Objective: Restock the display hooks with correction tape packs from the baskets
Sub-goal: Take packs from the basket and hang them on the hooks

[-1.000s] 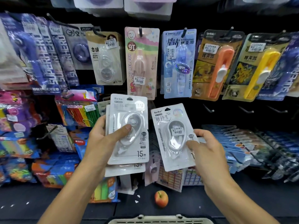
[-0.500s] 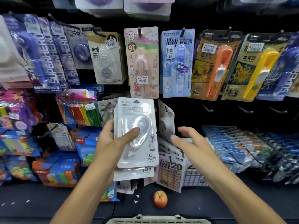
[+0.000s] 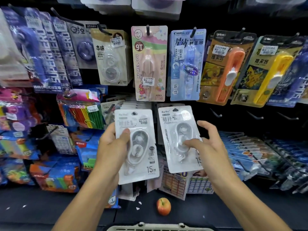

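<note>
My left hand [image 3: 113,147] grips a white correction tape pack [image 3: 138,147] marked 15M, thumb across its front, held upright before the middle row of hooks. To its right a second white pack [image 3: 176,129] hangs facing me, a black hook through its top hole. My right hand [image 3: 208,147] has its thumb on that pack's clear blister, with the fingers spread and curled off its right edge. More white packs [image 3: 135,105] show just behind the top of the held one.
Hanging packs fill the upper row, among them a pink one [image 3: 150,64] and a blue one [image 3: 185,64]. Bare hooks [image 3: 216,114] stick out at the middle right. An apple [image 3: 163,206] lies on the dark shelf. A basket rim [image 3: 158,228] shows at the bottom edge.
My right hand carried its white pack to the hook and let go; the pack now hangs face-on with my thumb on it. My left hand shifted slightly right and up.
</note>
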A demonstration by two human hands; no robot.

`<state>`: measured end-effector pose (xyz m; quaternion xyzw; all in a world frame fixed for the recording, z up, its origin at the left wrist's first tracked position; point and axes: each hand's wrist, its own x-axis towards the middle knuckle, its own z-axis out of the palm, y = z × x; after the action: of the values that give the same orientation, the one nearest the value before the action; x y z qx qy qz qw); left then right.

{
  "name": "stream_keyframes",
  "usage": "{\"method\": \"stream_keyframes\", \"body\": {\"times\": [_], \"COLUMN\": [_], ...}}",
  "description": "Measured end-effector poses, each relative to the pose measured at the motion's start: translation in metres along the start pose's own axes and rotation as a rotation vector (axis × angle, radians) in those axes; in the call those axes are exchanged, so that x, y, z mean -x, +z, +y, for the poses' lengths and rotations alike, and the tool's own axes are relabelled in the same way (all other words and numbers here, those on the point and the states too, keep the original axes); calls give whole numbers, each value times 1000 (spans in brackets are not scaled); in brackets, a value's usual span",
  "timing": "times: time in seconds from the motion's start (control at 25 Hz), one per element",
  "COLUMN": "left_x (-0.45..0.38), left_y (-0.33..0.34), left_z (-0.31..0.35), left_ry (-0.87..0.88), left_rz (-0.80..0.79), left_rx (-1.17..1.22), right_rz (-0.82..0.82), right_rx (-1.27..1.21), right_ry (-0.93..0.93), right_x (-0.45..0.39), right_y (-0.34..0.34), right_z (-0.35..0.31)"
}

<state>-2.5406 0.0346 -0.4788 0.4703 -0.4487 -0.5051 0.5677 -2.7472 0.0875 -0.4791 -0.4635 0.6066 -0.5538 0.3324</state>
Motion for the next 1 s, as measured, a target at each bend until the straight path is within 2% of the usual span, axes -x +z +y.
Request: {"method": "stream_keyframes", "body": {"times": [0.16,0.28,0.44,0.6,0.72,0.76,0.84,0.88,0.96,1.0], "left_x": [-1,2,1,-1,-3,-3,1,4,13,13], "left_y": [-6,0,2,2,7,10,19,25,34,34], "left_z": [8,7,8,6,4,2,-1,-4,-12,-18], "left_ry": [37,32,34,48,42,41,28,23,74,176], "left_rz": [34,21,32,28,16,5,-64,-144,-306,-327], "left_rx": [23,16,24,36,7,7,5,0,-66,-196], "right_rz": [-9,17,41,-50,-188,-228,-273,-291,-208,-126], "right_rx": [166,186,76,296,144,163,130,27,-171,-229], "right_ry": [-40,-36,46,36,117,139,95,35,-72,-107], "right_x": [7,7,5,-5,-10,-9,-4,-2,-4,-7], "right_y": [-1,0,-5,-22,-21,-16,1,10,19,20], "right_z": [-3,-2,-8,-11,-7,-2,7,12,19,18]}}
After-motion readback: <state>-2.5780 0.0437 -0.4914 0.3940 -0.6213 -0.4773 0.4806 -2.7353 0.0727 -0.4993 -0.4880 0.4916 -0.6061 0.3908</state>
